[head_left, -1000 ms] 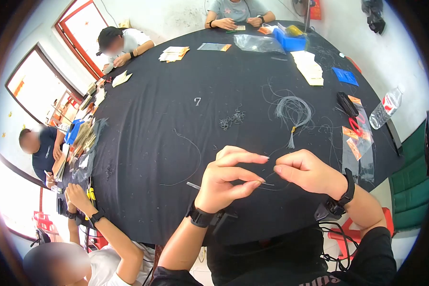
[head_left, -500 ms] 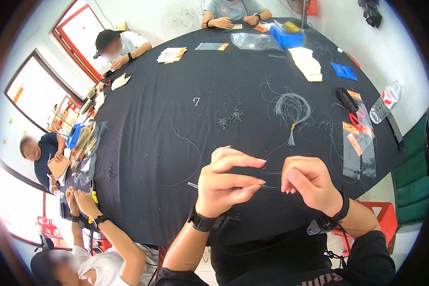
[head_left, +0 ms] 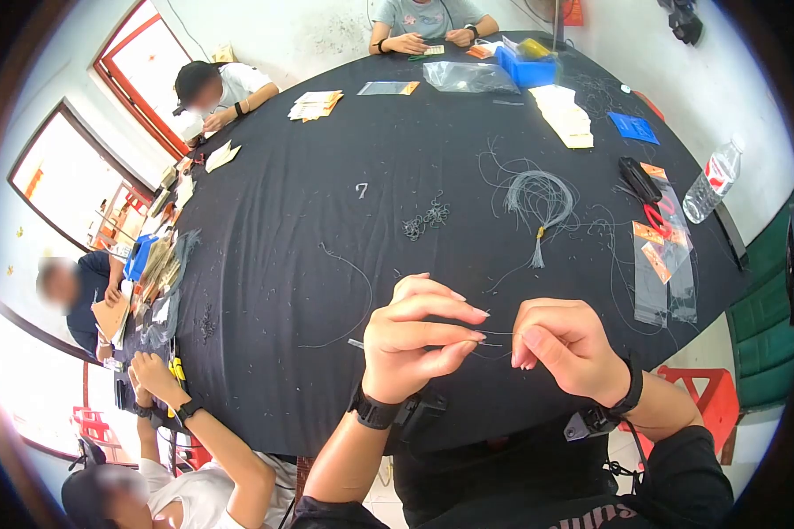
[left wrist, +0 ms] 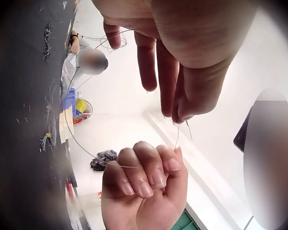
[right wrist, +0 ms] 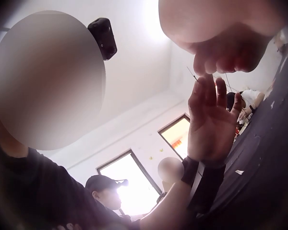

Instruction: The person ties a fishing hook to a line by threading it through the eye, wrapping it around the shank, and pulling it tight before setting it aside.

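Since one second ago, the right hand point(head_left: 566, 346) has turned so its fingertips point down. In the head view, both hands are on the near side of the bundle point(head_left: 538, 257). Thumb and first finger of the left hand point(head_left: 408, 342) pinch a short bit point(head_left: 492, 344), and the other fingers are spread, likely to stay out of the way. Thin line point(head_left: 500, 332) runs between the hands, also nearer than the bundle. A yellow tie point(head_left: 540, 233) wraps the bundle, maybe to stop tangles. Little dark bits point(head_left: 427, 220) sit left of the bundle and red scissors point(head_left: 656, 220) sit right of it, perhaps for easy reach. In the left wrist view, the right hand is curled and pinches the line with its thumb, I think to hold it steady. In the right wrist view, the short bit pokes past the left fingertips, maybe to leave its end free; what the right fingertips pinch, I cannot tell there.
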Demonstrator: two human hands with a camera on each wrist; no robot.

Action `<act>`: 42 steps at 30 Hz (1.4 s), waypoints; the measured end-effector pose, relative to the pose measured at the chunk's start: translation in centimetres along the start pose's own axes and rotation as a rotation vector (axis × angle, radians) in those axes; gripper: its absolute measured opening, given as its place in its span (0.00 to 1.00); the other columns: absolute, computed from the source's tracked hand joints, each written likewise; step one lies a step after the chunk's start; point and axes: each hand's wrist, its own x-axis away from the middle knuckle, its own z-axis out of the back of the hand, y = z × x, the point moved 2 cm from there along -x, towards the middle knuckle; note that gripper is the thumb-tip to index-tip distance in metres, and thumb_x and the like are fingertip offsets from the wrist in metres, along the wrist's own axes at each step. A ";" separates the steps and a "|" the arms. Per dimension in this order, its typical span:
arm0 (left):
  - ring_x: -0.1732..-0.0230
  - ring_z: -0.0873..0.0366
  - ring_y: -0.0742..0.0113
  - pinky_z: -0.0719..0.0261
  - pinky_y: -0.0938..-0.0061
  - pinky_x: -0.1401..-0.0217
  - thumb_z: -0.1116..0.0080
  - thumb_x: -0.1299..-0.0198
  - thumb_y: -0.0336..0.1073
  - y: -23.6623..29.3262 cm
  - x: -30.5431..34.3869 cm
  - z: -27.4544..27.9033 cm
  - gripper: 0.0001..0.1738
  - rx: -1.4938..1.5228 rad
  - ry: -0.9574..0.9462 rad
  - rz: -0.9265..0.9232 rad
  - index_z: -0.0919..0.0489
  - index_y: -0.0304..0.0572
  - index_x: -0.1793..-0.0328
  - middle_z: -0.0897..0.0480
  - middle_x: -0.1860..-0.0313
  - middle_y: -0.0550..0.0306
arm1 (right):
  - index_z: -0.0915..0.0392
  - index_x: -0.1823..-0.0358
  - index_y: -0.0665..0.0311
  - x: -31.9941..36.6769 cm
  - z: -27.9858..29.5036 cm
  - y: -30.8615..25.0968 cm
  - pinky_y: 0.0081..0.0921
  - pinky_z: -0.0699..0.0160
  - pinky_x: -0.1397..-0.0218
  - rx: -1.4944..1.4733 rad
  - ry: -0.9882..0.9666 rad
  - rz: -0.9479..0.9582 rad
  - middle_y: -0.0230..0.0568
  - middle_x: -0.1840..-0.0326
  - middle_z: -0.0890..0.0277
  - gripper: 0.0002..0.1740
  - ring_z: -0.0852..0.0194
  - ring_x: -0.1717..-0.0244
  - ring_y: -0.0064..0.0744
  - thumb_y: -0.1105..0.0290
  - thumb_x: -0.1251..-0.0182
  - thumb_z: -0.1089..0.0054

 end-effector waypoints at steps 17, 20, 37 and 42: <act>0.55 0.19 0.62 0.31 0.57 0.38 0.26 0.56 0.31 0.1 0.0 0.0 0.04 0.011 -0.004 0.048 0.11 0.47 0.72 0.12 0.62 0.61 | 0.22 0.72 0.69 -0.1 -0.1 0.1 0.21 0.29 0.69 -0.005 -0.009 -0.006 0.37 0.75 0.26 0.18 0.28 0.74 0.24 0.69 0.23 0.52; 0.55 0.19 0.62 0.31 0.58 0.38 0.26 0.56 0.31 0.1 0.0 0.0 0.04 0.017 -0.004 0.050 0.11 0.46 0.72 0.12 0.63 0.61 | 0.22 0.72 0.69 0.0 -0.2 0.3 0.21 0.29 0.69 -0.008 -0.019 -0.012 0.37 0.75 0.26 0.18 0.28 0.74 0.24 0.68 0.23 0.52; 0.63 0.21 0.72 0.28 0.81 0.64 0.32 0.48 0.23 -0.4 0.3 -0.5 0.03 0.002 0.094 0.331 0.15 0.38 0.69 0.13 0.62 0.56 | 0.18 0.60 0.67 0.1 -0.4 0.0 0.24 0.28 0.70 0.363 0.071 0.014 0.39 0.74 0.23 0.06 0.25 0.76 0.28 0.76 0.32 0.44; 0.64 0.21 0.76 0.30 0.81 0.67 0.32 0.48 0.25 -0.2 0.2 -0.7 0.02 -0.098 0.074 0.472 0.14 0.40 0.69 0.13 0.62 0.61 | 0.17 0.55 0.66 0.1 -0.4 0.1 0.27 0.25 0.71 0.566 0.113 0.111 0.42 0.72 0.19 0.09 0.22 0.76 0.35 0.79 0.37 0.40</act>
